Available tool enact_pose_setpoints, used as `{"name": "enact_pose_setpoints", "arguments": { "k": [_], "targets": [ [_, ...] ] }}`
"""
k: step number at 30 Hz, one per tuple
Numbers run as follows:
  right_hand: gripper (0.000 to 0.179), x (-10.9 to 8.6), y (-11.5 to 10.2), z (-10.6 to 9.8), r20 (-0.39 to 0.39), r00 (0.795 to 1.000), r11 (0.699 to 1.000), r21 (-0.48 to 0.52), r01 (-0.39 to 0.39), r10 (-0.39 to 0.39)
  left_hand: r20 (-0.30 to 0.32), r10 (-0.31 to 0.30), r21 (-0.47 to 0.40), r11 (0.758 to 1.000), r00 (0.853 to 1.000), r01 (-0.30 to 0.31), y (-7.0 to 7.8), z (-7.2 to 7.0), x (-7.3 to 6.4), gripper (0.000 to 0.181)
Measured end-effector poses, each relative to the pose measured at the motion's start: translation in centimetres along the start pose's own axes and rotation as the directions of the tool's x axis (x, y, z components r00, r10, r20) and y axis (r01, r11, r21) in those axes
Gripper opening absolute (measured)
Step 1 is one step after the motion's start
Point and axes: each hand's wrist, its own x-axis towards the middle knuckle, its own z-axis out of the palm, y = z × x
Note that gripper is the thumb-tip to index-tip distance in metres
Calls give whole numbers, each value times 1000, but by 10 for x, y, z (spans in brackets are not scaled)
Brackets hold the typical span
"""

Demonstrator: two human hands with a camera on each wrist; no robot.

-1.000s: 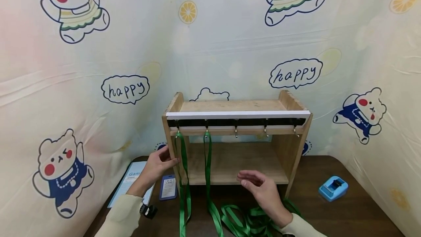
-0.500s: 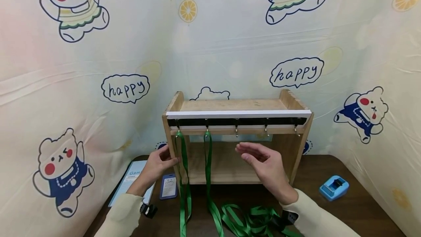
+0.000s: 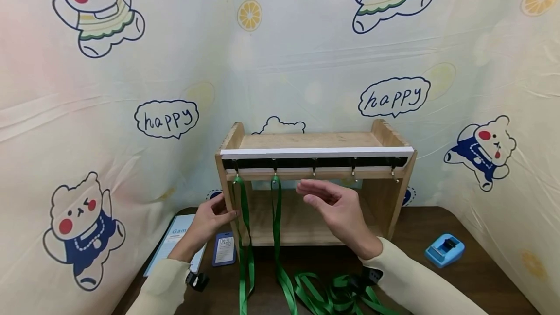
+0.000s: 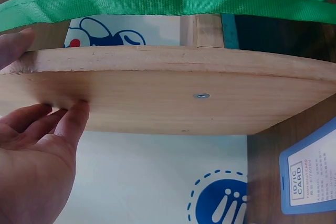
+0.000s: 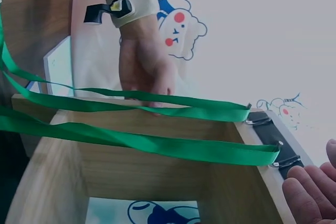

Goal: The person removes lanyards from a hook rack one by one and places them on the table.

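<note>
On the dark brown table stands a wooden shelf (image 3: 306, 140); a black strip (image 3: 293, 163) with several metal hooks runs along its front. Two green lanyards (image 3: 276, 222) hang by their loops from the two leftmost hooks. My left hand (image 3: 209, 218) grips the shelf's left side panel (image 4: 142, 95), fingertips on the outer face and thumb at the front edge. My right hand (image 3: 339, 210) is raised before the shelf's opening, fingers loosely bent and nothing in them. In the right wrist view its fingers (image 5: 310, 192) are near the hook strip, beside the second lanyard's loop.
Loose green lanyards (image 3: 312, 295) lie heaped on the table (image 3: 459, 286), below my right forearm. A blue-framed card holder (image 3: 224, 249) and a light blue booklet (image 3: 175, 235) lie left of the shelf. A blue tape dispenser (image 3: 444, 250) sits to the right.
My right hand has risen from low over the lanyard heap to just below the hooks, then shifted a little left. My left hand keeps its place on the side panel.
</note>
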Motion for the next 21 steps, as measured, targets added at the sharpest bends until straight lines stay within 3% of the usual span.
{"name": "enact_pose_setpoints", "arguments": {
  "k": [9, 21],
  "targets": [
    [30, 10, -2, 7, 1, 1000, 1000, -19, 22, -22, -8, 10, 6, 1000, 1000, -10, 1, -1, 0, 64],
    [33, 17, 6, 26, 13, 999, 997, -59, -45, 46, -4, 16, 1, 1000, 1000, -16, 3, 0, -3, 63]
  ]
}}
